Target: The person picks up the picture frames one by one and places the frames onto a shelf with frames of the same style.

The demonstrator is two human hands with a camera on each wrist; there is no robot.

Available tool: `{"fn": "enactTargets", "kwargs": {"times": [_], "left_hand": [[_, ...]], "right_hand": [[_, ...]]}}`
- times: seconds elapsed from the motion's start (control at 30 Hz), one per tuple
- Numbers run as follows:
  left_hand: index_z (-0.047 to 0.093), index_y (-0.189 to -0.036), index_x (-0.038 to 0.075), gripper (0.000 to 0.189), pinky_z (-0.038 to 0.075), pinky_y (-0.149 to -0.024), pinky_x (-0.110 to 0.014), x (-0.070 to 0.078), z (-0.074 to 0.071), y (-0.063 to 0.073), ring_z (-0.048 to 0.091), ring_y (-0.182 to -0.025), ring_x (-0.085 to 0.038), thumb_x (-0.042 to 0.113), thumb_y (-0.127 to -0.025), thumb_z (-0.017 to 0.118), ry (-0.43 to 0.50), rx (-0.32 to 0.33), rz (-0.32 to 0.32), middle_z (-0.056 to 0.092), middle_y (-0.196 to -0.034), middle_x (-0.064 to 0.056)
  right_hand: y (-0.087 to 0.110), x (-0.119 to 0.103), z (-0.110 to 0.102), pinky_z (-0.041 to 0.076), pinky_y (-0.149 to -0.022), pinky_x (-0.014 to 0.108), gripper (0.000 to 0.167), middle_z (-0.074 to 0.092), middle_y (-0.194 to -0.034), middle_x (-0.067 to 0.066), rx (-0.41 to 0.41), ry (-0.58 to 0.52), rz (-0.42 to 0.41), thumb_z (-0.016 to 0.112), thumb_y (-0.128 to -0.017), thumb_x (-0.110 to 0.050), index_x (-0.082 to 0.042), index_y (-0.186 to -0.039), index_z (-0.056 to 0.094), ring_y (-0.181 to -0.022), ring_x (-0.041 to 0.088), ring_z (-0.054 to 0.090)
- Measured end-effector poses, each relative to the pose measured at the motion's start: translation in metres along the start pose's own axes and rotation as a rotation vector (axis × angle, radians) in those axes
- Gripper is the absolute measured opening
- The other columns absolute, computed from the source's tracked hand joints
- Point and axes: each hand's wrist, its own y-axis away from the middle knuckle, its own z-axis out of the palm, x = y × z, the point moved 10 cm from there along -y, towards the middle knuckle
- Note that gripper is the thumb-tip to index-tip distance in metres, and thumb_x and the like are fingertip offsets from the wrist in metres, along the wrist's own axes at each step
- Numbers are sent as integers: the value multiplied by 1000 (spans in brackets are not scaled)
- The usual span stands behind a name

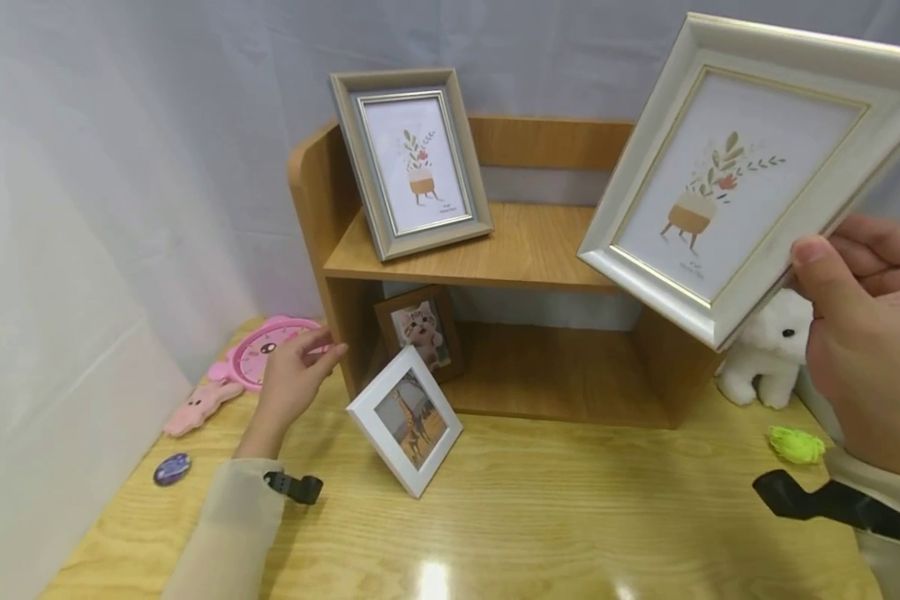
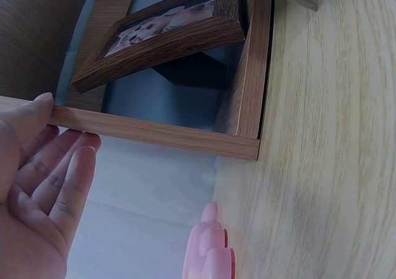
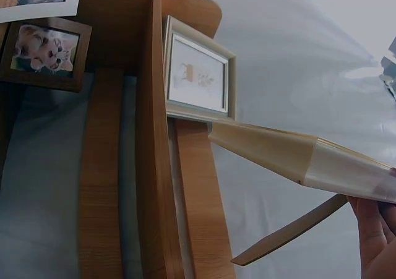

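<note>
My right hand (image 1: 873,333) holds a white picture frame (image 1: 817,196) with gold trim up in the air, thumb on its front edge. In the right wrist view this frame (image 3: 266,149) is edge-on with its back stand swung out. My left hand (image 1: 292,375) pinches the side panel of a two-tier wooden desk shelf (image 1: 547,246); the left wrist view shows the thumb and fingers (image 2: 80,167) on either side of the panel edge (image 2: 154,133). A grey-beige picture frame (image 1: 390,171) stands at the left of the upper tier.
A brown frame (image 1: 450,337) with a kitten photo stands in the lower tier. Before it on the table is a white giraffe photo frame (image 1: 438,467). Left lie a pink clock (image 1: 243,367), a pink bunny (image 1: 202,407) and a purple oval (image 1: 172,469); right, a white plush (image 1: 768,358) and yellow-green bundle (image 1: 795,446).
</note>
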Motion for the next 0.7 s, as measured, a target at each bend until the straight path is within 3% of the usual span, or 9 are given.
{"fn": "enactTargets", "kwargs": {"times": [0.2,0.33,0.47,0.7], "left_hand": [[61,-129,-3,47,61,-70,-28,1,-1,-1,69,-99,-37,28,-95,69,-4,7,7,63,-124,-24],[61,-129,-3,47,60,-70,-27,1,-1,-2,69,-98,-36,28,-95,69,-10,10,12,63,-124,-23],[61,-128,-4,46,60,-69,-25,1,-1,-2,69,-98,-37,26,-95,70,-5,10,9,63,-124,-24],[60,-130,-4,48,60,-70,-27,0,0,0,69,-99,-36,26,-94,70,11,2,-10,63,-124,-24]], "right_hand": [[-27,12,-1,59,-66,25,33,69,-82,25,81,21,-56,75,-75,18,22,-104,60,-68,26,66],[-43,23,1,59,-69,25,34,72,-87,23,92,106,-64,79,-74,13,20,-104,64,-74,24,69],[-55,39,3,59,-74,24,33,72,-95,22,78,150,-9,79,-76,10,17,-106,67,-85,23,72],[-65,63,0,58,-79,25,35,73,-97,19,104,103,104,78,-76,11,13,-109,68,-92,23,72]]}}
